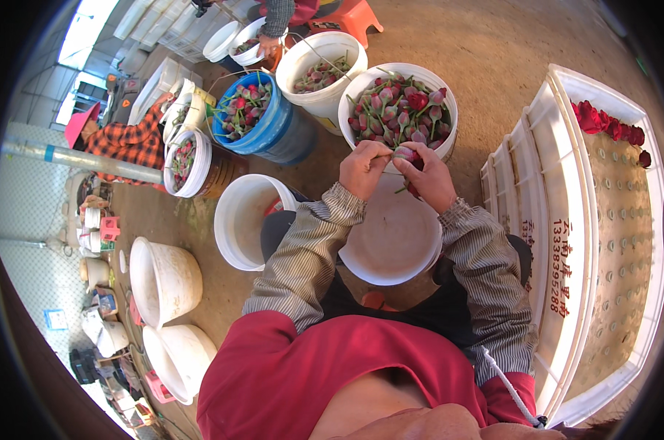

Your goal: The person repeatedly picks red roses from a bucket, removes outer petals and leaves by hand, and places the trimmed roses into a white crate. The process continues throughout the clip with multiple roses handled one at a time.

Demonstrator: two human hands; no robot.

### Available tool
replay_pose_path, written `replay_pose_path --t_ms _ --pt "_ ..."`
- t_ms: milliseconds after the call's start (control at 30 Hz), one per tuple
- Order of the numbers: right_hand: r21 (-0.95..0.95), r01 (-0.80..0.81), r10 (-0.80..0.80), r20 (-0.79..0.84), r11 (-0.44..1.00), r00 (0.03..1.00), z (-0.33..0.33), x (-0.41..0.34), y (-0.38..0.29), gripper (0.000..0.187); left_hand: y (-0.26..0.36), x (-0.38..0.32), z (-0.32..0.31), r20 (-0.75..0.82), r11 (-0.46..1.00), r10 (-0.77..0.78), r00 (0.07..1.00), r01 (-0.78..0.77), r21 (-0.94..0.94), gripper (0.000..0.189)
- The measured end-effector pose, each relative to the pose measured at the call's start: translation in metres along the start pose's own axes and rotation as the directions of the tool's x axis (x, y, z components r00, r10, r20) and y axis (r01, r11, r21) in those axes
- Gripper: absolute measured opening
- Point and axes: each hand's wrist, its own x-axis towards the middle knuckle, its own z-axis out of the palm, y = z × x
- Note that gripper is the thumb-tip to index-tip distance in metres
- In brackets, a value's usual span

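Over a white plastic bucket between the knees, my left hand and my right hand meet. A rosebud in a pale mesh sleeve is between them. My right hand is closed around it, with red petals and a green stem showing beneath its fingers. The fingertips of my left hand pinch at the bud's left edge; what exactly they hold is too small to tell. Just beyond the hands stands a white bucket full of netted red rosebuds. Striped sleeves cover both forearms.
Stacked white crates stand at the right, the top one holding red roses. A blue bucket of buds and a white bucket are at the left. Two other people work beyond, one in a checked shirt.
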Motion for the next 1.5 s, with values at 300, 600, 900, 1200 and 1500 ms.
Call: replay_pose_path --t_ms 300,600,900,1200,1500 --pt "0.492 -0.276 0.241 0.135 0.825 0.961 -0.012 0.003 -0.005 0.042 -0.010 0.004 0.013 -0.192 0.986 0.019 0.981 -0.050 -0.161 0.013" --pt "0.734 -0.004 0.308 -0.279 0.679 0.910 -0.068 0.019 -0.021 0.028 -0.030 0.019 -0.027 0.562 0.872 -0.431 0.705 0.166 0.461 0.022" --pt "0.845 -0.170 0.309 0.006 0.507 0.951 -0.075 0.013 -0.032 0.036 -0.117 0.104 0.085 0.252 0.658 -0.587 0.769 0.272 0.702 0.034" --pt "0.807 -0.234 0.333 0.050 0.542 0.942 -0.080 0.017 -0.020 0.036 -0.131 0.091 0.073 0.174 0.840 -0.504 0.846 0.435 0.323 0.029" --pt "0.249 -0.125 0.091 0.145 0.960 0.985 -0.031 0.007 -0.015 0.054 -0.028 0.023 -0.008 0.252 0.958 -0.172 0.952 0.221 -0.181 0.022"
